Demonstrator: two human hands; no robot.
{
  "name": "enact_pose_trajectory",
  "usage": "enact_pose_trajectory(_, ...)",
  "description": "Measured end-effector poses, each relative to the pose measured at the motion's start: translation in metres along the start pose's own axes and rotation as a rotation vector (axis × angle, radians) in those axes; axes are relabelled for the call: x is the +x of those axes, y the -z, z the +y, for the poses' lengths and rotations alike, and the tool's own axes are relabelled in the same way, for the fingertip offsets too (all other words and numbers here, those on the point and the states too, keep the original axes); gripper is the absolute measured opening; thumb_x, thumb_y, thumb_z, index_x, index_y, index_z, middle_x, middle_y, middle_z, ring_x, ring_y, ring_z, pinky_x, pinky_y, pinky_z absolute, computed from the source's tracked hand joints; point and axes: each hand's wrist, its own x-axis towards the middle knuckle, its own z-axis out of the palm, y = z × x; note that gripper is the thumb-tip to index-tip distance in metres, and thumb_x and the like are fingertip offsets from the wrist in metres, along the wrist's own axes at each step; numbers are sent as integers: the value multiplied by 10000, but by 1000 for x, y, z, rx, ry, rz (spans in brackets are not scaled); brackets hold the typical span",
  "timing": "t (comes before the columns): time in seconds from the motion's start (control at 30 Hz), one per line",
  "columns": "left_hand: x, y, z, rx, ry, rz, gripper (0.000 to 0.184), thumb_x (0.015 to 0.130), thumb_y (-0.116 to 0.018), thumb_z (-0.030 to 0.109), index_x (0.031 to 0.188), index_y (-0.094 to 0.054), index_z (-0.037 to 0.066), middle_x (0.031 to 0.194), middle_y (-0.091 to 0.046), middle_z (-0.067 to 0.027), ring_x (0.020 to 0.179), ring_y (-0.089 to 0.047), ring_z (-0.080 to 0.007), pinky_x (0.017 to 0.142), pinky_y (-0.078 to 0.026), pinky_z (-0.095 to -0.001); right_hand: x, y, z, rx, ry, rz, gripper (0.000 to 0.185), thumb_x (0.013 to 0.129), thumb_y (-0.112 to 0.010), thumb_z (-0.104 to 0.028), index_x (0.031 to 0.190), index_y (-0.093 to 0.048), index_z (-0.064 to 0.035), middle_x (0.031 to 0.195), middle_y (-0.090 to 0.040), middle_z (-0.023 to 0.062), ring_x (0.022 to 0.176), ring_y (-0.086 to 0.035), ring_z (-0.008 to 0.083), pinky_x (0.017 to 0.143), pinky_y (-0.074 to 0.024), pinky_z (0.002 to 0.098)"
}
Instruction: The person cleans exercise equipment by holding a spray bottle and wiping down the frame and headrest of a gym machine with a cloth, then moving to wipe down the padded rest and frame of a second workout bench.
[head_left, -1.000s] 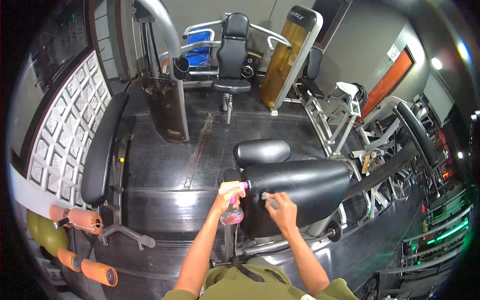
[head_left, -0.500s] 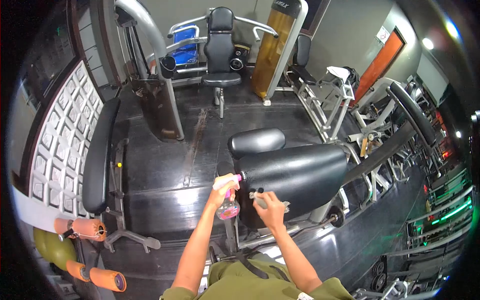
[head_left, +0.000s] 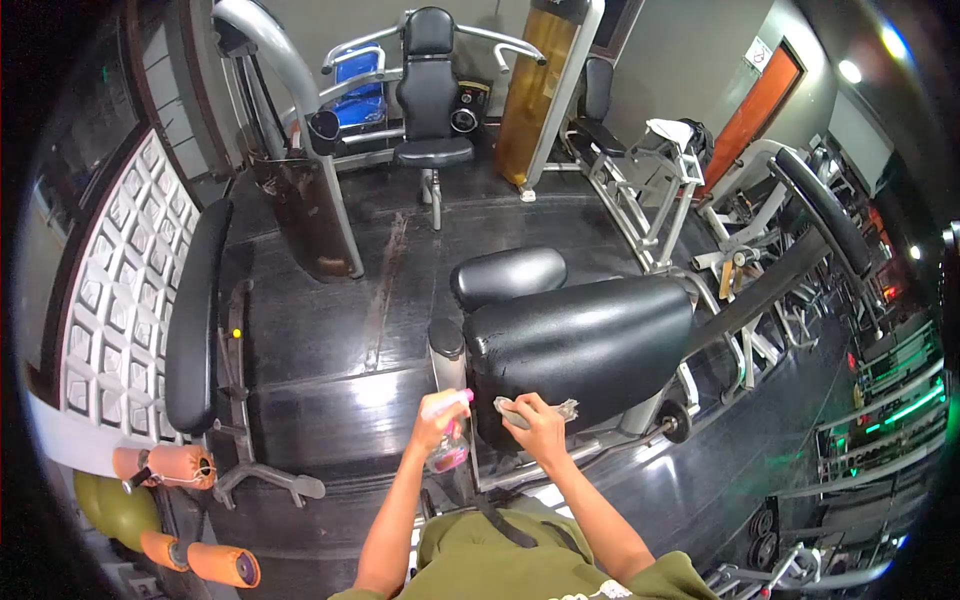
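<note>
My left hand (head_left: pixel 432 420) is closed round the neck of a spray bottle (head_left: pixel 452 452), clear with a pink trigger head, beside the near left corner of the black padded bench (head_left: pixel 590 340). In my right hand (head_left: pixel 540 428) is a greyish cloth (head_left: pixel 515 412), bunched up, with one end sticking out past the fingers. That hand is over the bench's near edge; whether the cloth touches the padding I cannot tell. Light glints on the bench's smooth top. Just beyond lies a smaller black pad (head_left: pixel 508 275).
A seated press machine (head_left: pixel 430 105) stands at the back. To the left are another long black pad (head_left: pixel 198 315) on a frame and orange foam rollers (head_left: pixel 222 565). A barbell (head_left: pixel 674 422) runs under the bench on the right. More machines line the right side.
My left hand has drawn the spray bottle down and slightly left, away from the bench top. My right hand with the cloth has shifted slightly toward me.
</note>
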Motion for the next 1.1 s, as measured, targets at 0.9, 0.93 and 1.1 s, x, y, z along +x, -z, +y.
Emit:
enact_pose_trajectory(0.9,-63,16,-24,-84,158,62,188,914,-606,163,899,-626,-24,760,-628,-79,451,-563,-133,417,-431,-254,12,-27,-42,-124,-40,69,364,701,-797,-140,1039,-710,-238,914,-608,18,761,-654,240,632,-521,364)
enact_pose_trajectory(0.93,-61,14,-24,-91,155,60,194,913,-608,169,907,-629,-24,762,-629,-79,453,-564,-134,419,-432,-255,-2,-33,-38,-179,-38,18,376,695,-805,-154,1043,-709,-260,907,-603,8,755,-656,229,609,-521,366)
enact_pose_trajectory(1.1,-56,10,-31,-132,163,48,217,909,-615,197,923,-640,-19,766,-629,-75,466,-567,-139,431,-433,-260,-20,-42,-37,-292,-94,-102,310,713,-796,-210,1011,-728,-259,832,-592,-6,700,-660,230,567,-511,380)
